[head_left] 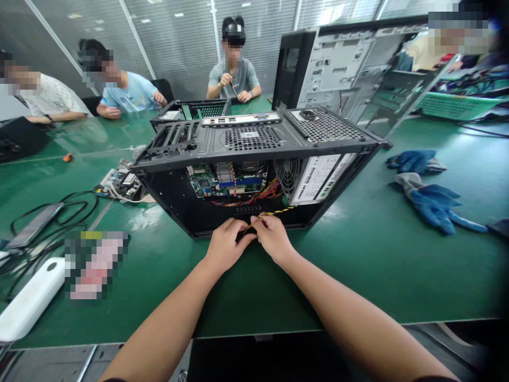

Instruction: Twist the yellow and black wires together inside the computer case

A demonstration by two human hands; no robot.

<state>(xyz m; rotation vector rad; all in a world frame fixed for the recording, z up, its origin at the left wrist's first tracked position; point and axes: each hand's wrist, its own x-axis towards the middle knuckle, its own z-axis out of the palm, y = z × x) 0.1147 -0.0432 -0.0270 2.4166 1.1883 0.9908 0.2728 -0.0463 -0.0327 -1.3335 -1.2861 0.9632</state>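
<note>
An open black computer case (254, 139) lies on its side on the green table (358, 265), its motherboard (222, 180) and power supply (318, 178) showing inside. A yellow-and-black twisted cable (274, 213) runs out of the case toward me. My left hand (226, 246) and my right hand (272, 237) meet at the case's front edge, both with fingers pinched on the end of that cable. What sits at the cable's end is hidden by my fingers.
Blue work gloves (431, 201) lie to the right. A loose circuit board (119, 183), black cables (51, 223), a phone (34, 225) and a white device (29, 300) lie at the left. Another upright case (338, 69) stands behind. Several people sit across the table.
</note>
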